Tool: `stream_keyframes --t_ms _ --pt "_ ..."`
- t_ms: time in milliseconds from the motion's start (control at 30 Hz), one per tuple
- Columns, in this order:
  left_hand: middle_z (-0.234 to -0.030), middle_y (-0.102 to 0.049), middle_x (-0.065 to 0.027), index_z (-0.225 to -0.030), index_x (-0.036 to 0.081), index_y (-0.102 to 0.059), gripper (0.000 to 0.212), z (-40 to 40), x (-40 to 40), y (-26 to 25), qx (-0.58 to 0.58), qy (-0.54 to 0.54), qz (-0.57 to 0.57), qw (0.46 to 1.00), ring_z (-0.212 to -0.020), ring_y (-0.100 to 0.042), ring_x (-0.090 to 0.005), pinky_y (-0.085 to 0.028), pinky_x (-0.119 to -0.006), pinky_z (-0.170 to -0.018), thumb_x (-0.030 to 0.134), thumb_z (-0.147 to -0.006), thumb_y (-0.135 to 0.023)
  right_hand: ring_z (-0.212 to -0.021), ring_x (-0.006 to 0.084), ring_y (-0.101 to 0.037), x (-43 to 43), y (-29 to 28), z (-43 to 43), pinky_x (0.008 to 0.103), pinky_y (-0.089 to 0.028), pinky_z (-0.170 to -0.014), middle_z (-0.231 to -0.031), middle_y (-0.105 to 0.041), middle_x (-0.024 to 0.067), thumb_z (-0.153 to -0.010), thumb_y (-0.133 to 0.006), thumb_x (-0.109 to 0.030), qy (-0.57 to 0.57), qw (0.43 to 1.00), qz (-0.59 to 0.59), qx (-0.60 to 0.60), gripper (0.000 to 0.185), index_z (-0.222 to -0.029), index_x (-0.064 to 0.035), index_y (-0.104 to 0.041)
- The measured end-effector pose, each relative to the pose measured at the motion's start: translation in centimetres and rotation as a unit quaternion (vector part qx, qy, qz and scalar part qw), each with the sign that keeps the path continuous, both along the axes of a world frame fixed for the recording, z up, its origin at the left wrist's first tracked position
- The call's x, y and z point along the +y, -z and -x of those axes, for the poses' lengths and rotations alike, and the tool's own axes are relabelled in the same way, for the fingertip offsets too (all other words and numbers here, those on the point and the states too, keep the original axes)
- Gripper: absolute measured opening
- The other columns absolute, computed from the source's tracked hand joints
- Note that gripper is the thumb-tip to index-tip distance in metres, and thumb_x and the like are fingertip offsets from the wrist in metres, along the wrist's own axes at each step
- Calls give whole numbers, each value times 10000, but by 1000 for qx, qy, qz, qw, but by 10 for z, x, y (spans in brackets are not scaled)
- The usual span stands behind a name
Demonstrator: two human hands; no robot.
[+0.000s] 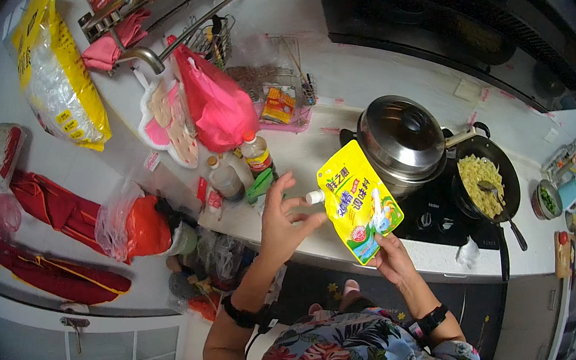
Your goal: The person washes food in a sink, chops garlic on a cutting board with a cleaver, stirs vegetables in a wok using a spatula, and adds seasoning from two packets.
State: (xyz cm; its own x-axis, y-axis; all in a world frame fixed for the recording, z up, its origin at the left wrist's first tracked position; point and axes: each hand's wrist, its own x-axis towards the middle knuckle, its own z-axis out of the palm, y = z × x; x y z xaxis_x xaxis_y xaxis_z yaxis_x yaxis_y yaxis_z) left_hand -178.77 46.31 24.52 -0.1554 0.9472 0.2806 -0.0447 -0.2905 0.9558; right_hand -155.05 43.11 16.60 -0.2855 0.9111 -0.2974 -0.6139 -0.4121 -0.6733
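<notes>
My right hand (pixel 394 257) grips the lower edge of a yellow spouted seasoning pouch (pixel 360 200), which bears printing and pictures. The pouch's white screw cap (pixel 315 196) points left. My left hand (pixel 286 218) is beside that cap with its thumb and fingers apart, holding nothing. Beyond the pouch, a steel pot with a domed lid (pixel 402 131) stands on the black gas hob (pixel 430 216). To its right, a black wok (pixel 509 174) holds shredded pale yellow-green food (pixel 482 183) with a metal spatula (pixel 515 233) in it.
Bottles (pixel 257 154) and a green clip-like item (pixel 259 185) stand on the white counter (pixel 291 158) at left. A pink bag (pixel 216 102) hangs above. A bowl of chopped greens (pixel 546 199) and a cutting board (pixel 562 254) are at right. The wok's handle (pixel 503 253) juts past the counter edge.
</notes>
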Motion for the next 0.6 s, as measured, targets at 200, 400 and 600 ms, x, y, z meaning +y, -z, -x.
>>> stream_keyframes --t_ms 200,400,600 --pt "-654 -550 -14 -987 7 -570 160 29 27 20 104 36 165 980 -531 -513 -53 -418 -204 -468 146 -915 -605 -984 222 -661 38 17 12 391 -588 -799 -1143 -632 132 -939 -564 -167 -59 998 -11 -15 341 -1229 -6 -485" --pt "-911 -606 -68 -1130 15 -558 376 43 58 41 268 -36 34 962 -673 -568 -77 -501 -215 -629 -6 -791 -717 -934 223 -677 89 49 24 412 -583 -787 -1100 -653 125 -943 -553 -153 -103 994 16 15 287 -1190 -8 -530" --pt "-1059 -521 -112 -1222 38 -482 470 36 78 32 203 -80 155 964 -711 -570 -89 -510 -241 -554 76 -819 -721 -988 223 -658 128 76 32 433 -579 -793 -1148 -633 95 -950 -537 -148 -136 988 39 64 308 -1240 -53 -501"
